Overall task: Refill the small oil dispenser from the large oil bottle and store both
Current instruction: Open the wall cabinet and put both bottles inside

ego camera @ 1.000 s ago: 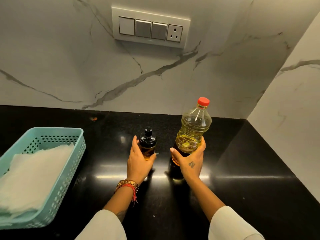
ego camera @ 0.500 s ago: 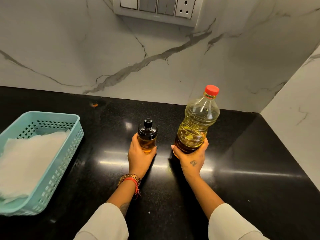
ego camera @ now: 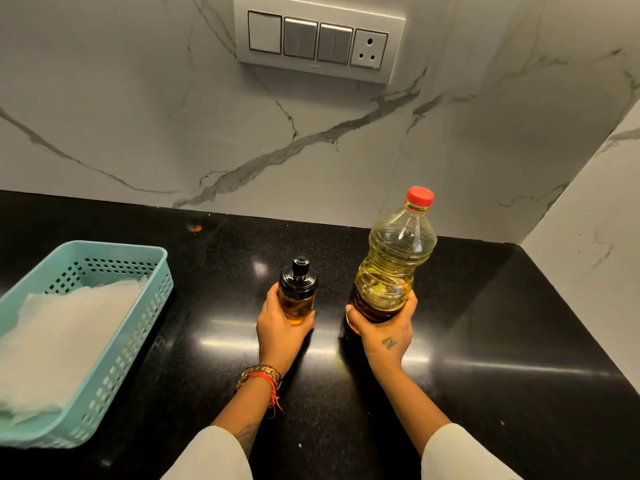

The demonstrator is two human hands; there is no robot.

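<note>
The small oil dispenser (ego camera: 298, 292), a glass jar with a black pump cap and amber oil inside, is held by my left hand (ego camera: 282, 329), whose fingers wrap its lower body. To its right the large clear oil bottle (ego camera: 394, 258) with a red cap stands upright, filled with yellow oil. My right hand (ego camera: 382, 332) grips its base. Both are over the black countertop (ego camera: 502, 323); I cannot tell whether the large bottle's base touches it.
A turquoise perforated basket (ego camera: 104, 379) lined with white paper sits at the left. Marble walls close the back and right side, forming a corner. A white switch panel with a socket (ego camera: 320, 39) is mounted on the back wall above.
Both hands have kept their grip. The large bottle has come up and nearer, and the dispenser has risen slightly with the left hand. The camera has tilted back up.
</note>
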